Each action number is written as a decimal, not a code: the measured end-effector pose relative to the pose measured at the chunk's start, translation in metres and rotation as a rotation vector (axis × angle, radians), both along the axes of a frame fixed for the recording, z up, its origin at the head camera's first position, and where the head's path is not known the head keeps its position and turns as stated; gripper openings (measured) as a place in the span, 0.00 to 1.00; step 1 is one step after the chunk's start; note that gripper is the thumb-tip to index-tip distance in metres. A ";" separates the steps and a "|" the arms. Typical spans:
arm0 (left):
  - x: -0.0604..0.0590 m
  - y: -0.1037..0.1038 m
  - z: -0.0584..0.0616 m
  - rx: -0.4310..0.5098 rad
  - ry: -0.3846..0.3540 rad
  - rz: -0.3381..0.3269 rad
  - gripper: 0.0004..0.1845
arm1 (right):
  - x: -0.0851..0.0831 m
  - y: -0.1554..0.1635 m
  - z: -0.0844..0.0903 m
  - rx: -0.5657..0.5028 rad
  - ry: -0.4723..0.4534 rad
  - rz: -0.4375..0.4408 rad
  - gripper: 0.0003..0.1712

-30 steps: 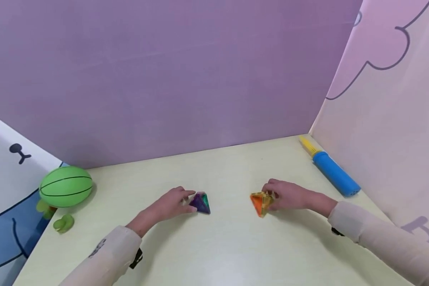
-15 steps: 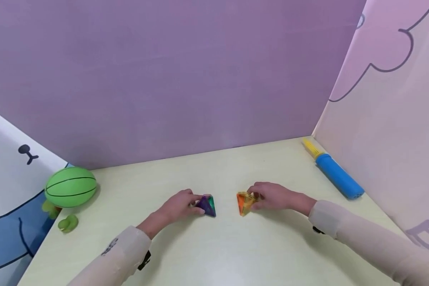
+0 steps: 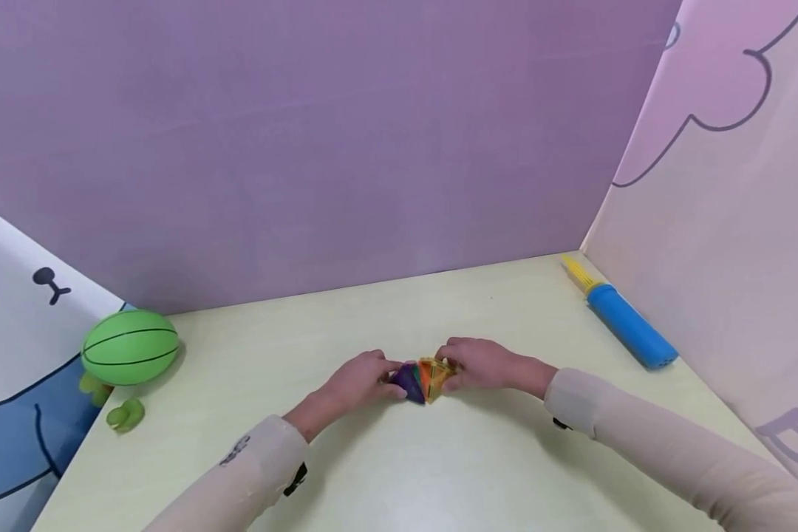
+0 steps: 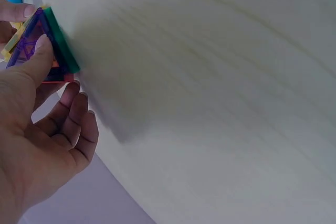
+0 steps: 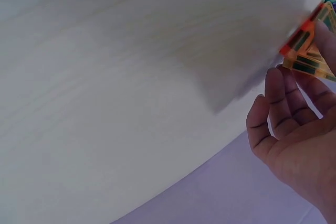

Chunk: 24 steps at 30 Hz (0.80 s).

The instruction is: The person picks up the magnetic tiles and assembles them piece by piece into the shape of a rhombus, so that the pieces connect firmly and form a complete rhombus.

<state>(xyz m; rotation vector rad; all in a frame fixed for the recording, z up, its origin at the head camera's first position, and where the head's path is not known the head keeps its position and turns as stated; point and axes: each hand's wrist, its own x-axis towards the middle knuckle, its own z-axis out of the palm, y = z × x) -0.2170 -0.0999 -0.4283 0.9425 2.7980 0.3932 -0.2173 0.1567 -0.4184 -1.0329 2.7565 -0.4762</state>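
My left hand (image 3: 359, 380) pinches a small pyramid of translucent triangular tiles (image 3: 408, 383), purple in front and green at its side. Facing it, my right hand (image 3: 482, 362) pinches a second pyramid of orange and yellow tiles (image 3: 437, 378). The two pyramids meet side by side in the head view, over the middle of the table. In the left wrist view the thumb lies on the purple face (image 4: 26, 51), with a green tile (image 4: 62, 43) along the edge. The right wrist view shows the orange-yellow pyramid (image 5: 307, 64) between thumb and fingers, partly cut off by the frame.
A green ball with black lines (image 3: 131, 347) stands at the table's left, with a small green toy (image 3: 125, 416) in front of it. A blue hand pump with a yellow nozzle (image 3: 628, 325) lies along the right edge. A purple wall (image 3: 372, 148) closes off the back.
Both hands have moved towards each other, the left one rightward and the right one leftward. The gap between the two pyramids has closed, and they now meet.
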 end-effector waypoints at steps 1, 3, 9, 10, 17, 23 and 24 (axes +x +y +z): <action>0.000 0.001 0.000 0.002 -0.004 0.006 0.28 | 0.000 0.000 0.000 0.000 -0.003 -0.005 0.23; 0.000 0.001 0.000 -0.003 -0.006 0.015 0.28 | -0.001 0.001 -0.001 0.006 -0.002 -0.017 0.22; 0.001 -0.005 -0.006 0.011 -0.020 0.024 0.28 | -0.001 0.009 -0.005 -0.011 -0.017 -0.023 0.21; 0.001 -0.006 -0.007 0.018 -0.021 0.025 0.28 | 0.000 0.010 -0.005 -0.020 -0.021 -0.019 0.21; 0.003 -0.005 -0.009 0.045 -0.043 0.018 0.29 | 0.001 0.010 -0.005 -0.046 -0.052 -0.015 0.20; 0.004 0.000 -0.010 0.024 -0.052 0.058 0.34 | 0.002 0.005 -0.006 -0.009 0.000 -0.033 0.23; 0.004 0.001 -0.009 0.027 -0.055 0.070 0.35 | 0.002 0.004 -0.006 0.004 0.013 -0.038 0.24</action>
